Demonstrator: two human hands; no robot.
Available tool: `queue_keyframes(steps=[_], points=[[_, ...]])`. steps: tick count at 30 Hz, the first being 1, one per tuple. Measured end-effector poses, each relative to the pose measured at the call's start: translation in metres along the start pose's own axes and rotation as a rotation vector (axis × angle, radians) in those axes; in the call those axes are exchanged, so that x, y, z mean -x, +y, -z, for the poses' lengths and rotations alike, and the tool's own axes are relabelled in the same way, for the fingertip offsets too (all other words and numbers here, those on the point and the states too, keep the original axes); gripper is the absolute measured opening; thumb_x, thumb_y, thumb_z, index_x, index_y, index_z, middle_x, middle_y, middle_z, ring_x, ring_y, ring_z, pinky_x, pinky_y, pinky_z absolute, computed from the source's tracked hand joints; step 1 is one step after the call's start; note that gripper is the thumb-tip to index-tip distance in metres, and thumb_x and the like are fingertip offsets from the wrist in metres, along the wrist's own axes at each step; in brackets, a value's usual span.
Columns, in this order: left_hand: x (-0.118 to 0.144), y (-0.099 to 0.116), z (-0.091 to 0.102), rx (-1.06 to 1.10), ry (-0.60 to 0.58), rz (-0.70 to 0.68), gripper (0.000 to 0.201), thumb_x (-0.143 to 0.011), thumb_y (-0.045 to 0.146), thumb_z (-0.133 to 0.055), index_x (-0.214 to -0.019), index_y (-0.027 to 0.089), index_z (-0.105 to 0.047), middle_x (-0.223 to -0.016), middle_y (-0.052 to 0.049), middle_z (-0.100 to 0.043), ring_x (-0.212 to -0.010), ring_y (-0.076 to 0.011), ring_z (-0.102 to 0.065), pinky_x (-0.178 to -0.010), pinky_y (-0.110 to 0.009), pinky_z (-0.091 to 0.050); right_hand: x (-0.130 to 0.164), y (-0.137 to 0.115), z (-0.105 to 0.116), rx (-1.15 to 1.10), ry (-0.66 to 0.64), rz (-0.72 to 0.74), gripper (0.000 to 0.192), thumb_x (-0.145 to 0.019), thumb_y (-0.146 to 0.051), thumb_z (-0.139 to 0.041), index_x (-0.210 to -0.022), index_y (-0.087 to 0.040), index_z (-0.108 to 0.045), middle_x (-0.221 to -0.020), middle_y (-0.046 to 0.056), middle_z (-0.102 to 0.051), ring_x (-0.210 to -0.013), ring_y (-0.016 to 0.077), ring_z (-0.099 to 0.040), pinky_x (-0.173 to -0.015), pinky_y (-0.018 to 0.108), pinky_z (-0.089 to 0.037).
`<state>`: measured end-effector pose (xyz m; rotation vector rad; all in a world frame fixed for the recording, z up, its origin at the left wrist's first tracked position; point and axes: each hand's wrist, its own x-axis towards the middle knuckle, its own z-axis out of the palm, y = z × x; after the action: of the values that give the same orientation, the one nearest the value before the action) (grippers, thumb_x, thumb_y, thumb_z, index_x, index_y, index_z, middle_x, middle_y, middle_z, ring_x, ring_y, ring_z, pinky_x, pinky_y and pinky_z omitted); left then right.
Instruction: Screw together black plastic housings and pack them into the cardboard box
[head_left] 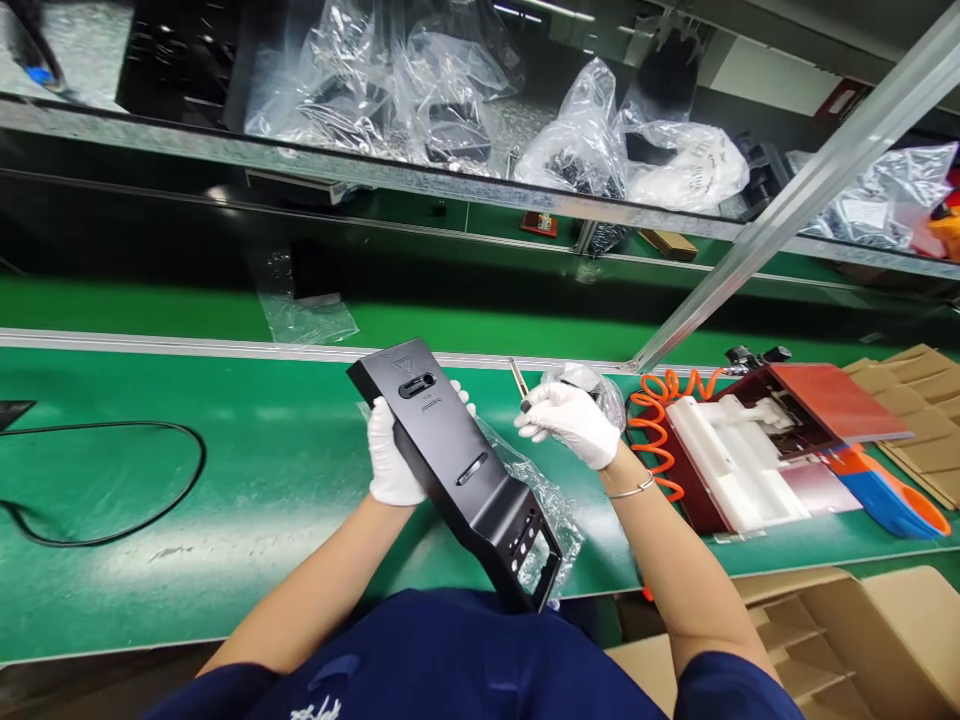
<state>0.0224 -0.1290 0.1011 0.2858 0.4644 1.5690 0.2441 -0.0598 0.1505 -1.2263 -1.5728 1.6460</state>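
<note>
While the long black moulded plastic panel (pixel 461 470) is propped at a slant, its near end down by the person's body and its far end up over the green work mat (pixel 225 470), the left hand (pixel 391 462) in a white cotton glove is wrapped around its left edge, fingers curled behind, so looks like that hand is just there to steady it with the face turned up where it can be seen. Right hand (pixel 571 422), also white-gloved, is closed around a small slim tool with a metal tip (pixel 519 382), pinched between thumb and fingers; I can't tell exactly what kind of tool it is, tweezers or a pick maybe, and it sits just right of the panel's top end, not touching it. A crinkly clear plastic bag (pixel 544 495) lies under and beside the panel, probably its wrapper, kept underneath so the part doesn't scuff on the mat. Counting stuff: one panel, one tool, two gloved hands, one thin silver bracelet (pixel 634 489) on the right wrist. Off to the right there's one dark red fixture with a white block (pixel 739 455) in it, one coiled orange air hose (pixel 660 420) beside it, one orange and blue scoop-shaped thing (pixel 892 495), and a fan of brown cardboard dividers (pixel 919 390). One black cable (pixel 112 480) loops on the left. Shelf above holds at least four clear bags of parts (pixel 585 140).
</note>
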Motion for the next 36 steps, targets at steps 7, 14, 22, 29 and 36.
queue_keyframes(steps=[7,14,22,29,36], points=[[-0.001,-0.017,-0.005,0.037,-0.075,0.021,0.074,-0.072,0.074,-0.079,-0.121,0.018,-0.075,-0.117,-0.011,-0.08,-0.102,-0.0329,-0.078,-0.094,-0.046,-0.065,-0.016,-0.041,-0.032,0.098,-0.019,0.049,0.01,-0.077,-0.027,-0.071,-0.08,-0.018,-0.068,-0.076,0.0,-0.069,-0.063,0.01,-0.059,-0.056,0.021,-0.049],[0.0,-0.026,-0.014,-0.008,-0.07,-0.024,0.062,-0.07,0.077,-0.08,-0.107,0.027,-0.079,-0.118,-0.007,-0.081,-0.122,-0.0421,-0.071,-0.104,-0.053,-0.061,-0.033,-0.076,-0.06,0.513,-0.028,0.205,0.012,-0.076,-0.021,-0.076,-0.069,-0.016,-0.067,-0.082,-0.001,-0.062,-0.072,0.0086,-0.055,-0.065,0.022,-0.044],[0.001,-0.031,-0.015,0.018,-0.033,0.009,0.063,-0.066,0.079,-0.08,-0.108,0.031,-0.08,-0.125,-0.005,-0.079,-0.137,-0.0417,-0.062,-0.115,-0.055,-0.055,-0.042,-0.092,-0.064,0.74,-0.091,0.118,0.016,-0.076,-0.029,-0.075,-0.07,-0.017,-0.066,-0.068,-0.002,-0.06,-0.064,0.0107,-0.051,-0.062,0.025,-0.038],[0.001,-0.031,-0.009,0.054,0.087,-0.008,0.051,-0.077,0.071,-0.076,-0.105,0.028,-0.079,-0.115,-0.006,-0.082,-0.126,-0.0369,-0.071,-0.11,-0.048,-0.06,-0.049,-0.056,-0.07,0.416,0.109,0.148,0.052,-0.074,-0.032,-0.078,-0.121,-0.017,-0.064,-0.122,0.007,-0.068,-0.104,0.0171,-0.063,-0.094,0.031,-0.054],[-0.002,-0.032,-0.008,0.048,0.047,-0.076,0.054,-0.079,0.07,-0.074,-0.113,0.028,-0.077,-0.123,-0.006,-0.08,-0.13,-0.0366,-0.068,-0.109,-0.05,-0.059,-0.045,-0.042,-0.07,0.132,-0.115,0.163,0.055,-0.093,-0.044,-0.062,-0.144,-0.02,-0.06,-0.148,0.008,-0.064,-0.136,0.0216,-0.062,-0.118,0.035,-0.051]])
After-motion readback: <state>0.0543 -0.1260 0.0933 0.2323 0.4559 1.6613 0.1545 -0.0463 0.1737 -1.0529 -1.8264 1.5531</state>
